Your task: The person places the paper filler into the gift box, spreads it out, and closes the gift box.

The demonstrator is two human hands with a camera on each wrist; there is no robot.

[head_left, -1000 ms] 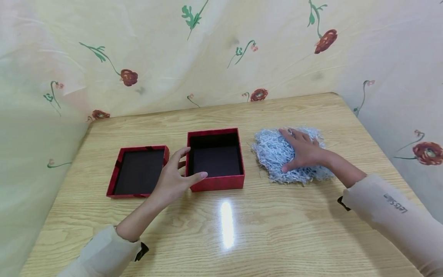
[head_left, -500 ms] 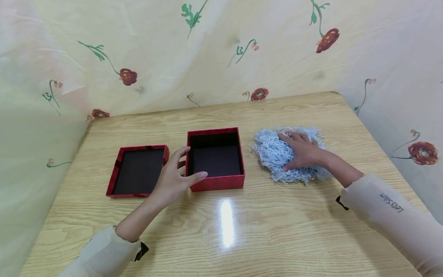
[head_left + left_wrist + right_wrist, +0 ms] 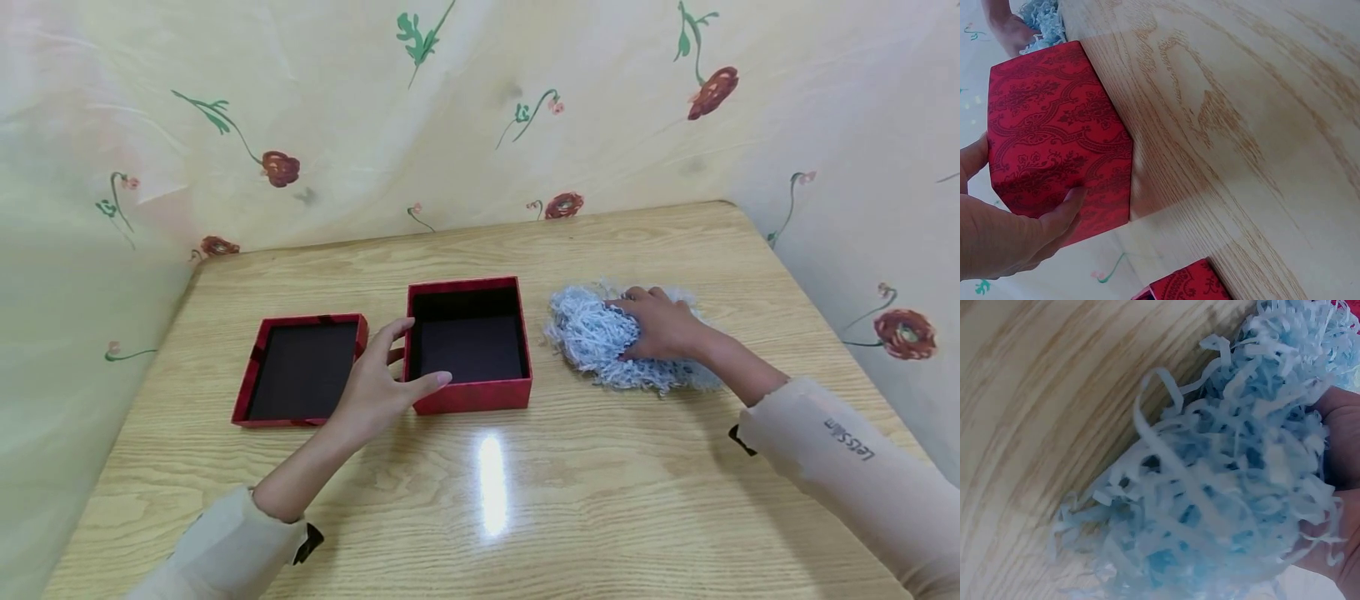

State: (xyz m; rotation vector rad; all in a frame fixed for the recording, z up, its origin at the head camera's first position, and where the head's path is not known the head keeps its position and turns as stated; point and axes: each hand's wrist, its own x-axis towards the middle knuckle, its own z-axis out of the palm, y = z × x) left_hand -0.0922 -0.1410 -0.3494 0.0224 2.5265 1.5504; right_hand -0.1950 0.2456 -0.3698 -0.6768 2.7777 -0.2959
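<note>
A red patterned box [image 3: 471,395] with a black inside stands uncovered on the table. My left hand [image 3: 378,383] holds it at the left front corner, the thumb near the front edge and the index finger on the left wall. In the left wrist view, the thumb lies against the box's red side [image 3: 1060,131]. To the box's right is a heap of pale blue shredded paper [image 3: 588,329]. My right hand [image 3: 663,329] grips a clump of it, fingers curled in. Blue strips [image 3: 1210,506] fill much of the right wrist view and hide the fingertips.
A shallow red lid [image 3: 300,375], inner side up, lies on the wood-grain table [image 3: 600,500] left of the box. Flower-patterned cloth [image 3: 360,167] hangs behind the table and along both sides. A bright light reflection shows near the front.
My right hand's fingers have curled in and gathered the shredded paper into a tighter, bunched heap. My left hand, the box and the lid have stayed put.
</note>
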